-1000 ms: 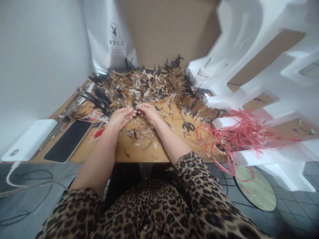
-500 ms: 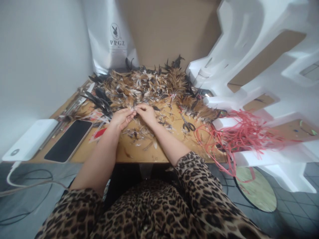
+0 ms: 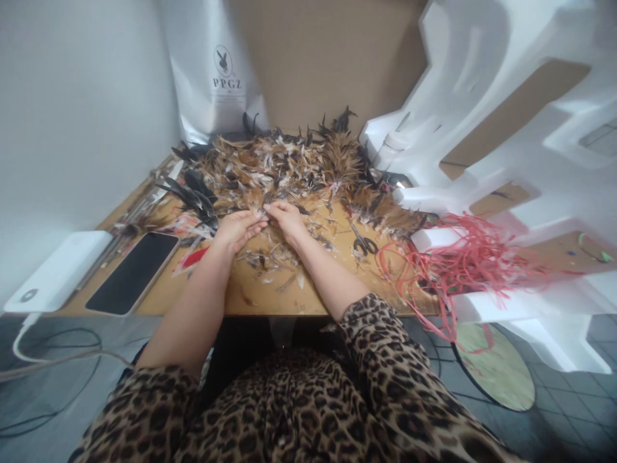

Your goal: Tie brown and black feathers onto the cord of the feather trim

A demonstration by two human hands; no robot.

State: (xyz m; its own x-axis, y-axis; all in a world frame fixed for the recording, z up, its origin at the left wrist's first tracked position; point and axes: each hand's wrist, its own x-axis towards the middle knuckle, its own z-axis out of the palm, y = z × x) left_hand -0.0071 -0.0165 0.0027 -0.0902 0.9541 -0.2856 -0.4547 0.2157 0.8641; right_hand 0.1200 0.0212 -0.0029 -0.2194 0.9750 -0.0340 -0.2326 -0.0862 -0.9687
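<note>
Power bank (image 3: 58, 273) lies at the counter's near left corner, probably so its white cable (image 3: 24, 334) can hang free over the edge. Next to it a smartphone (image 3: 132, 273) rests face up, seemingly set aside from the loose plumage yet within easy reach. Beyond a red packet (image 3: 195, 256), long black feathers (image 3: 195, 196) lie fanned apart from the brown ones, perhaps kept separate by kind. A silver bag (image 3: 202, 77) stands behind, at the back of the counter (image 3: 274, 299). At the middle, the left hand (image 3: 236, 230) pinches a small brown feather tuft (image 3: 253, 200) low down between thumb and fingers, tips pointing away, which likely keeps the quill ends together and the plumes uncrushed. This tuft sits just in front of the mixed feather heap (image 3: 274, 161), so pieces are close by. The right hand (image 3: 286, 222) meets it from the other side, narrowed, fingertips beside the tuft's base; I cannot tell whether they grip a quill. Further right, scissors (image 3: 364, 244) lie with handles toward the person, apparently for quick pickup. Red strips (image 3: 463, 251) spill over white foam packaging (image 3: 486, 305), which seems to serve as their makeshift holder.
</note>
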